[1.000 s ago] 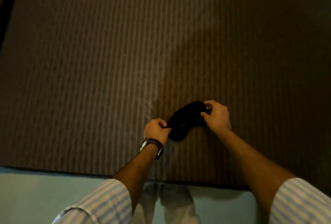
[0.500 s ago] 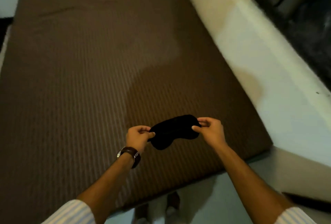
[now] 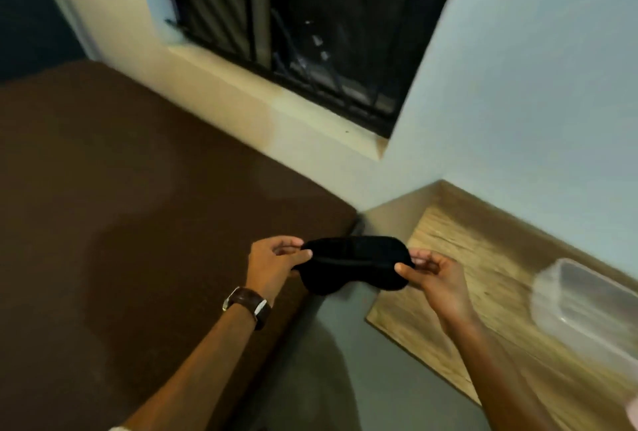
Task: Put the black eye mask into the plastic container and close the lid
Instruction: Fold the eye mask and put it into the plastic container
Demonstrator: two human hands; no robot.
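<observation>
The black eye mask (image 3: pixel 352 263) hangs stretched between my two hands, in the air over the gap between bed and table. My left hand (image 3: pixel 274 263) pinches its left end and my right hand (image 3: pixel 436 278) pinches its right end. A clear plastic container (image 3: pixel 587 310) sits on the wooden table at the right, to the right of my right hand and apart from it. It is blurred, and I cannot tell whether a lid is on it.
A brown bed cover (image 3: pixel 121 223) fills the left. The wooden table (image 3: pixel 459 258) stands against the pale wall at the right. A dark barred window (image 3: pixel 310 23) is above. Grey floor (image 3: pixel 345 361) lies between bed and table.
The mask has been lifted off the bed in both hands and carried to the right. The view has swung right, and the window, table and container have come into sight.
</observation>
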